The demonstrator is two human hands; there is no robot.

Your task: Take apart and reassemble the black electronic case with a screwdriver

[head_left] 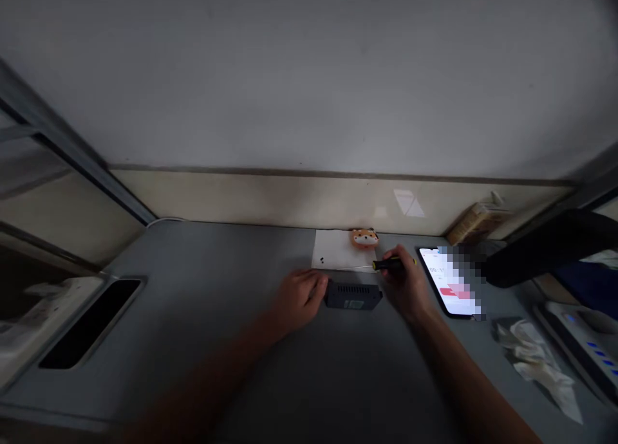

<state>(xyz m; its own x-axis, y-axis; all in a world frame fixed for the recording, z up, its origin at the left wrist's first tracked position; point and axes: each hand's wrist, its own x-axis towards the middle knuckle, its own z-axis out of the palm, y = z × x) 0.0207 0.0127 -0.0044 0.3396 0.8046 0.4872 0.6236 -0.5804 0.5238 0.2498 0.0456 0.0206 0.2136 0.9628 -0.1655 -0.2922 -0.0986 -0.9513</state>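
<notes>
My right hand (pixel 404 282) is wrapped around the black and yellow handle of a screwdriver (pixel 389 264). Its thin shaft points left across the front edge of a white sheet of paper (pixel 333 241), towards the fingers of my left hand (pixel 300 296). Those fingers are curled together by the left end of a dark box (pixel 353 297) with vent slots and a pale label; whatever they pinch is hidden. Two or so tiny dark pieces (pixel 322 260), perhaps screws, lie on the paper. An orange animal-face case (pixel 364 238) sits at the paper's back right.
A lit phone (pixel 447 283) lies right of my right hand, with crumpled tissue (pixel 541 360) nearer me. Further right are a black object (pixel 550 248) and a grey device (pixel 586 341). A dark-screened phone-like slab (pixel 91 325) lies left. The wall (pixel 270 196) bounds the grey table (pixel 217 264).
</notes>
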